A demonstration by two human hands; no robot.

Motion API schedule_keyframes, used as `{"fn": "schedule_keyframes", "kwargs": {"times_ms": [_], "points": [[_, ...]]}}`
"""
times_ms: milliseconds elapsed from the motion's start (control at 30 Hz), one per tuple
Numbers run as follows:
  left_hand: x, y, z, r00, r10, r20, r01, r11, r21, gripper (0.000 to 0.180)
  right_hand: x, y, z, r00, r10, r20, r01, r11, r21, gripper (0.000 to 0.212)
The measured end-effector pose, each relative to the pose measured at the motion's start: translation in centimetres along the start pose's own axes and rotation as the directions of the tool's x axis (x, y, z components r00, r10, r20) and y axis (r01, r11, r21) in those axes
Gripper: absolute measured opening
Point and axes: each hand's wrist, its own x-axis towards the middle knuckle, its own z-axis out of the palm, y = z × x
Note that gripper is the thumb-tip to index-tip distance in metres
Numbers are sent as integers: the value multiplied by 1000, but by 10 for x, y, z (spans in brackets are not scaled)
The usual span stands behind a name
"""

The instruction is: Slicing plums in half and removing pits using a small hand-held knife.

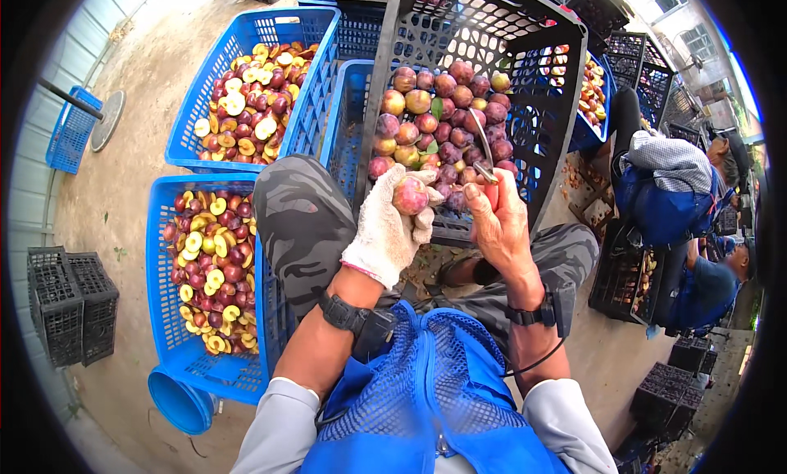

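Observation:
My left hand point(379, 232), in a white knitted glove, closes around a whole reddish plum point(410, 196). Bare and to the right of it, my right hand point(502, 232) grips a small knife point(482, 140) between thumb and fingers, its thin curved blade pointing up and away from me. The blade is apart from the held plum; its handle is mostly hidden by my fingers. Both hands are over the near side of a tilted black crate point(392, 44), where whole red and purple plums point(447, 134) lie heaped with a few green leaves.
Two blue crates point(174, 134) of halved plums stand at my left, with a blue bucket point(182, 402) below. Another blue crate point(343, 122) is beneath the black one. Stacked black crates point(74, 302) sit by the wall. Other people point(676, 187) work at the right.

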Motion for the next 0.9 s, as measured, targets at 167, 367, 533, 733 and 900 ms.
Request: {"fn": "schedule_keyframes", "kwargs": {"times_ms": [167,367,533,733,900], "points": [[-4,0,3,994,-80,75,81,997,-2,48,-4,-19,-7,930,-190,316,203,979,-9,20],[-7,-11,-4,994,91,-58,-69,946,316,44,-8,-19,-3,899,-268,346,334,931,-147,17],[-9,-7,-9,984,-173,38,169,981,97,43,-17,-17,-2,889,-293,351,382,897,-220,19],[-14,-10,-8,987,-148,-57,158,959,236,40,-36,4,12,936,-232,263,311,896,-316,21],[-9,-9,-7,989,-84,-124,121,934,337,33,-48,20,36,963,-248,107,270,893,-360,21]]}}
